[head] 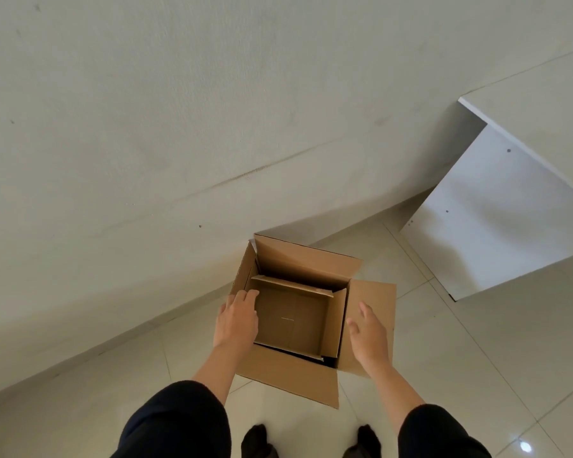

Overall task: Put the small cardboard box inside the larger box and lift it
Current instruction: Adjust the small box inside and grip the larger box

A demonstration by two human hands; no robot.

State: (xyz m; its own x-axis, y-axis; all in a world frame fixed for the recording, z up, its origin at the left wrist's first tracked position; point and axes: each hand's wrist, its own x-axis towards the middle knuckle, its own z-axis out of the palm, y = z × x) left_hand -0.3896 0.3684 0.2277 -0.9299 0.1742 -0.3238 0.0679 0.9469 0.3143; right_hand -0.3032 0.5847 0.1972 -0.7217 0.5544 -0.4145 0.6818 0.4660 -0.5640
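Note:
The larger cardboard box [291, 378] stands on the tiled floor against the wall, its four flaps spread open. The small cardboard box [291, 320] sits inside it, open-topped and empty, nearly filling the space. My left hand [235, 320] is at the left side of the boxes, its fingers curled over the left rim. My right hand [368, 335] hovers above the right flap of the larger box, fingers spread, holding nothing.
A white cabinet panel [497, 223] leans or stands at the right, close to the box's far right corner. The grey wall [146, 143] runs right behind the box. My two dark shoes [255, 439] stand on the floor tiles just before the box.

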